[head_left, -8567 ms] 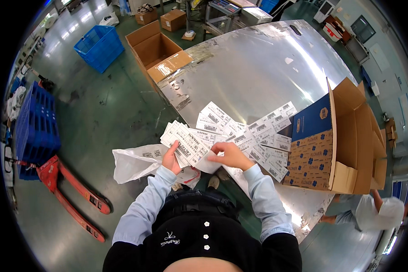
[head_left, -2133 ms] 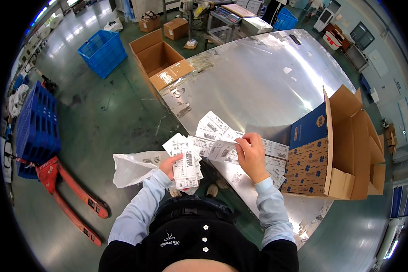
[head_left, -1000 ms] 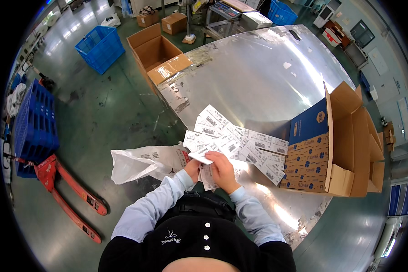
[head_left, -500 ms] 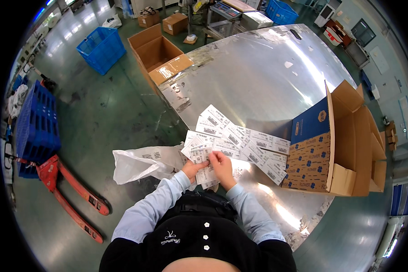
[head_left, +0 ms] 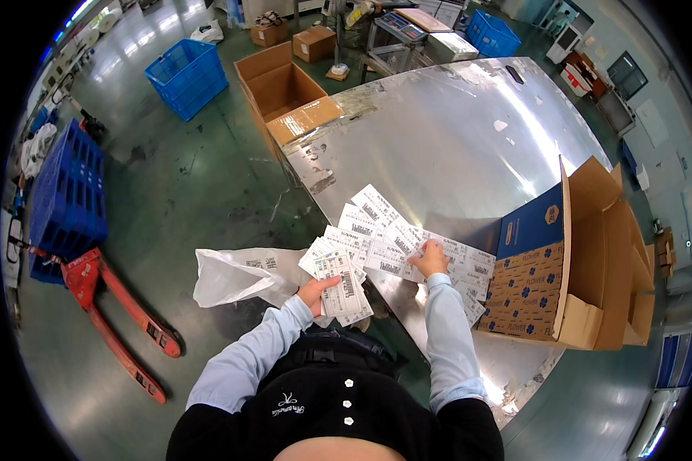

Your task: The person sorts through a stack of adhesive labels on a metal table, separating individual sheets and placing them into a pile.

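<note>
White printed label sheets [head_left: 344,290] are fanned out in my left hand [head_left: 312,296], its thumb pressed on top of them. My right hand [head_left: 432,260] is over the near part of the metal table [head_left: 407,131], fingers pinched at the edge of one printed label [head_left: 388,258]. More overlapping labels [head_left: 469,265] spread across the tabletop under and beyond that hand, reaching the patterned box. A white plastic bag [head_left: 238,278] lies to the left of my left hand, its mouth gaping.
An open blue-and-brown patterned carton [head_left: 527,284] stands at the table's right. Beyond the table's left edge is an open brown carton [head_left: 284,92]. A blue crate [head_left: 186,81], a red pallet jack [head_left: 123,307] and blue pallets [head_left: 68,192] stand on the floor at left.
My right hand has left the labels in my left hand and moved right to the labels on the table. My left hand still holds its fan. The view has shifted slightly.
</note>
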The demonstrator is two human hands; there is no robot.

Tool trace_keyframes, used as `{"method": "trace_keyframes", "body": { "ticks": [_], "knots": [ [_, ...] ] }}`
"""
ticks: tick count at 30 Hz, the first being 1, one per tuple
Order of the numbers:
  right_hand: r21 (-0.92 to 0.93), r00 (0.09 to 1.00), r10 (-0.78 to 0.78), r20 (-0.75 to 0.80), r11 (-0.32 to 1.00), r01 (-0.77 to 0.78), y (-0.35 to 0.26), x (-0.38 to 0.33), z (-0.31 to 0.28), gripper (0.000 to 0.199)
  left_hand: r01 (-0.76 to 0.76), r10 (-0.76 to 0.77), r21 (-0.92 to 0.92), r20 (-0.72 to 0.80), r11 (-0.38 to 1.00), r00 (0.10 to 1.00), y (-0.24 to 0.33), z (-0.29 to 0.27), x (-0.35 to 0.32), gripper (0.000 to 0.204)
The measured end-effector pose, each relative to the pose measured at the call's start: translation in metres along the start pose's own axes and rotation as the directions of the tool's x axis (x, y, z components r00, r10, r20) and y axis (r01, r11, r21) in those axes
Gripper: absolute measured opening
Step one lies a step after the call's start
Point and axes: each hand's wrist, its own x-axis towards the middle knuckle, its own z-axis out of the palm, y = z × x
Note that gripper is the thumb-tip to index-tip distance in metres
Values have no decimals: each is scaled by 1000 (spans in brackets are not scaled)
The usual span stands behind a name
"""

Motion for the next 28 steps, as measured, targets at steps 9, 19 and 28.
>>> {"method": "trace_keyframes", "body": {
  "ticks": [9,19,28],
  "knots": [
    [-104,997,-78,-27,992,75,-8,2,3,54,46,-45,-68,16,997,999,2,-1,7,39],
    [-246,999,-29,19,969,33,-22,4,-3,31,5,-4,-24,19,1000,1000,-4,-8,11,38],
    [-212,989,-148,-30,967,138,-17,-10,-5,56,32,-32,4,16,999,999,-10,-15,14,41]
  ]
}}
